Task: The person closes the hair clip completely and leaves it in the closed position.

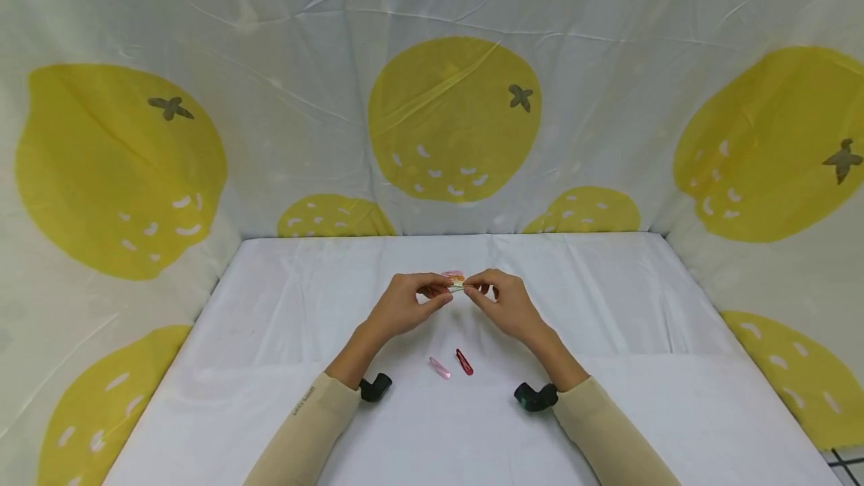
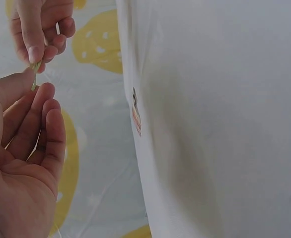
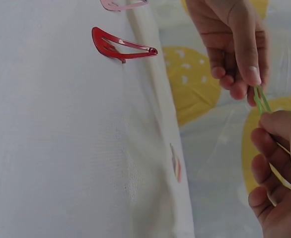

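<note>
A light green snap hair clip point(image 3: 262, 100) is held between both hands, over the far part of the table in the head view. My left hand point(image 1: 408, 303) pinches one end of it between thumb and index finger. From the other side my right hand point(image 1: 508, 304) pinches the opposite end the same way. In the right wrist view the clip's two arms stand apart. Just behind the fingers lie pink and orange hair clips point(image 1: 454, 274), partly hidden in the head view.
Nearer the person, a pink hair clip point(image 1: 439, 367) and a red hair clip point(image 1: 463, 362) lie side by side on the white-covered table point(image 1: 270, 411). The red one's arms are spread. A lemon-patterned cloth point(image 1: 290, 111) stands behind and at both sides.
</note>
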Motion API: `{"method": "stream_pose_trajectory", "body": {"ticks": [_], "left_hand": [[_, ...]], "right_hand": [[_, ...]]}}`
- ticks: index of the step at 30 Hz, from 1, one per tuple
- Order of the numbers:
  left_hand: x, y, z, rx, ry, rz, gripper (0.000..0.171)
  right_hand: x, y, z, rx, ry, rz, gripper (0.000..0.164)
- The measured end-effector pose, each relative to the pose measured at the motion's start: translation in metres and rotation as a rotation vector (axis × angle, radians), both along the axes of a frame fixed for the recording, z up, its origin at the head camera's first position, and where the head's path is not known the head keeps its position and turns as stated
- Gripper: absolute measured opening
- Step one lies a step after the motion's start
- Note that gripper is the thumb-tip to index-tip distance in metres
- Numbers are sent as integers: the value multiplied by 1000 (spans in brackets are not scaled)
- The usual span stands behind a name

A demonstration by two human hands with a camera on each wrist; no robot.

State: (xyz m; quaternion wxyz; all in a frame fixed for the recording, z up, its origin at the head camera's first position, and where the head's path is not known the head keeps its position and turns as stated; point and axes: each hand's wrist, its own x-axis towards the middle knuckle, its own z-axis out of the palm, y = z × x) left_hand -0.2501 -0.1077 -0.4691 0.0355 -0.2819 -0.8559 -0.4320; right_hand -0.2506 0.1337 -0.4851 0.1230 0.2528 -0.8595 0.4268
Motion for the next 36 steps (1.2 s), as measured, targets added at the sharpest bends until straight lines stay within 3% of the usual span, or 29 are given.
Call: {"method": "stream_pose_trajectory", "body": {"ticks": [6, 16, 25, 36], "left_hand": [[0, -3, -2, -2, -17, 26, 25], [1, -5, -4, 9, 21, 20, 18], [3, -3, -1, 21, 37, 37, 13], [4, -2, -1, 47, 48, 56, 8]], "right_hand": [[1, 2, 0, 4, -1, 26, 10], [0, 1, -1, -3, -9, 31, 10], [3, 2, 0, 6, -10, 2, 9], [5, -1, 3, -35, 63, 29, 7]]}}
